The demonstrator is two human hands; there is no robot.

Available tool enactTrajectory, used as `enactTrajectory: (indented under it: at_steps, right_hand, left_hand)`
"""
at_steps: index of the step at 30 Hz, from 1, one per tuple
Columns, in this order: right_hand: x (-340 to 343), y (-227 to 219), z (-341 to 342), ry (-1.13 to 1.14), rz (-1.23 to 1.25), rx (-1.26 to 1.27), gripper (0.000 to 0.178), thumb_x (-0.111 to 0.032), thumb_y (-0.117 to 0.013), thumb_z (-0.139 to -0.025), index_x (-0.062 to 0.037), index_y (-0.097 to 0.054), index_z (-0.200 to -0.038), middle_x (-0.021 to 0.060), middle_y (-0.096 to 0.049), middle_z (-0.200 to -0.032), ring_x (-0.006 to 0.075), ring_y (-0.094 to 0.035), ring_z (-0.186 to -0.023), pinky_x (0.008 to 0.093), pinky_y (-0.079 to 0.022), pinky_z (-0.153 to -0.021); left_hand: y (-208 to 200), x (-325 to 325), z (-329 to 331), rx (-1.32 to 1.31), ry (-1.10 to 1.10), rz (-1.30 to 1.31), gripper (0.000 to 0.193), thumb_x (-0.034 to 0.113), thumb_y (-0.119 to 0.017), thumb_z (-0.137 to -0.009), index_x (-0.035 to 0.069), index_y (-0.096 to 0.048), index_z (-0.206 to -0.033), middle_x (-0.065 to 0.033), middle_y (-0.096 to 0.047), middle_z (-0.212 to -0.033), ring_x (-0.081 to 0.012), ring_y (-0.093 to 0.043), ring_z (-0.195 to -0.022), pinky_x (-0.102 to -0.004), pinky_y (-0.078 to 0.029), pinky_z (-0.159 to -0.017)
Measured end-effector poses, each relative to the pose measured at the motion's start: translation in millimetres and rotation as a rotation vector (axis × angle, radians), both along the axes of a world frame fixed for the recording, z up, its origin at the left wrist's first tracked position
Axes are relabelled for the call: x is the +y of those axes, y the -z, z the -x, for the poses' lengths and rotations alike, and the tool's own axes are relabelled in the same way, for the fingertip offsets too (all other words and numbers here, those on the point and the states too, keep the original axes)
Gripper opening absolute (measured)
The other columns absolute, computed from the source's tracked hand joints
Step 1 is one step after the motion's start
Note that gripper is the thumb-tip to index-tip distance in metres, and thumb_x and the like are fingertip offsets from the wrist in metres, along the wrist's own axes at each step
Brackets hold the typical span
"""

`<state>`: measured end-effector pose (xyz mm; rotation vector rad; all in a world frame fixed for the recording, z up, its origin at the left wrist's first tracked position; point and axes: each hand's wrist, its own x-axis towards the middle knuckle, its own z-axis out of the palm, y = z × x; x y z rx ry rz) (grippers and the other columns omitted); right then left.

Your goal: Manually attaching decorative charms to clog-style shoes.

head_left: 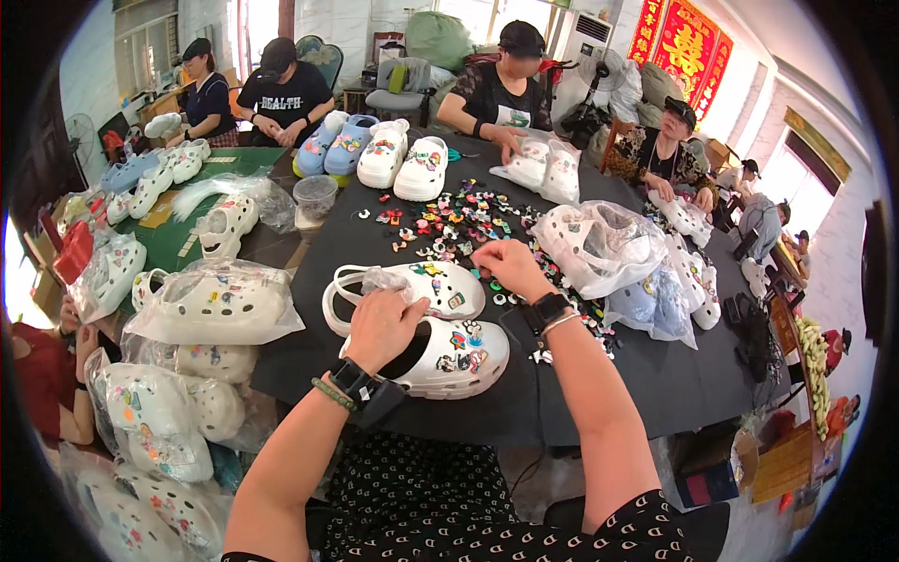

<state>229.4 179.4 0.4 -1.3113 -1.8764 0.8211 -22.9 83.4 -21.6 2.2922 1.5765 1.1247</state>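
Observation:
Two white clogs with colourful shoe charms lie side by side in front of me, toes to the right: a farther clog (449,279) and a nearer clog (468,373). My left hand (382,328) is closed over the rim of the nearer clog's foot opening, covering part of both shoes. A crumpled bit of clear plastic shows at the farther clog's opening. My right hand (515,270) is over the edge of the loose shoe charms (459,225), thumb and fingers pinched together. What they hold, if anything, is hidden.
Bagged white clogs (599,245) lie to the right, and more bagged clogs (215,304) are stacked at the left. Two white clogs (421,170) and blue clogs (348,150) stand at the back beside a clear tub (315,195). Several people work around the black table (309,393).

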Motion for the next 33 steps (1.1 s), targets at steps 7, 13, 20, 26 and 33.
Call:
enactTrajectory:
  at_steps: [7, 13, 20, 26, 33]
  right_hand:
    - [-6.0, -17.2, -49.3, -0.153, -0.086, -0.650, 0.021, -0.017, -0.069, -0.076, -0.0061, -0.073, -0.093, 0.0124, -0.071, -0.091, 0.0279, -0.066, -0.086, 0.0363, -0.052, -0.082]
    - [-7.5, -38.5, 15.4, -0.384, -0.074, -0.082, 0.051, -0.015, -0.079, -0.075, -0.0118, -0.060, -0.122, -0.0005, -0.060, -0.120, 0.0132, -0.053, -0.105, 0.0302, -0.044, -0.088]
    - [14.9, -30.7, 49.4, -0.589, 0.122, -0.173, 0.044, -0.008, -0.075, -0.073, -0.0101, -0.065, -0.116, 0.0023, -0.065, -0.112, 0.0152, -0.058, -0.107, 0.0318, -0.044, -0.096]
    - [22.9, -18.1, 52.6, -0.530, 0.158, -0.066, 0.030, -0.007, -0.072, -0.077, -0.0073, -0.071, -0.107, 0.0022, -0.067, -0.102, 0.0122, -0.060, -0.096, 0.0285, -0.048, -0.087]
    - [19.9, -1.0, 58.5, -0.394, -0.060, 0.035, 0.012, -0.009, -0.069, -0.083, -0.0046, -0.073, -0.093, 0.0064, -0.073, -0.084, 0.0131, -0.065, -0.072, 0.0266, -0.051, -0.070]
  left_hand:
    - [-3.6, 3.1, -5.5, -0.073, 0.060, -0.096, 0.052, 0.037, -0.064, -0.088, -0.005, -0.053, -0.058, -0.0205, -0.054, -0.064, -0.0384, -0.053, -0.064, -0.0483, -0.039, -0.060]
    - [-13.0, -4.4, -5.3, -0.009, 0.023, -0.010, 0.045, 0.036, -0.063, -0.087, -0.002, -0.062, -0.064, -0.0171, -0.061, -0.069, -0.0363, -0.058, -0.071, -0.0474, -0.045, -0.069]
    - [-9.0, -2.3, -5.6, -0.019, 0.046, -0.008, 0.044, 0.035, -0.063, -0.087, -0.002, -0.062, -0.064, -0.0170, -0.061, -0.069, -0.0361, -0.059, -0.070, -0.0479, -0.045, -0.067]
    - [-6.9, -0.3, -1.7, -0.012, 0.035, 0.021, 0.040, 0.034, -0.063, -0.087, -0.001, -0.063, -0.067, -0.0164, -0.062, -0.071, -0.0356, -0.059, -0.073, -0.0473, -0.044, -0.068]
    - [-2.6, 2.2, -4.0, -0.036, 0.015, -0.053, 0.039, 0.033, -0.064, -0.086, -0.001, -0.062, -0.066, -0.0161, -0.061, -0.071, -0.0356, -0.059, -0.074, -0.0474, -0.044, -0.069]
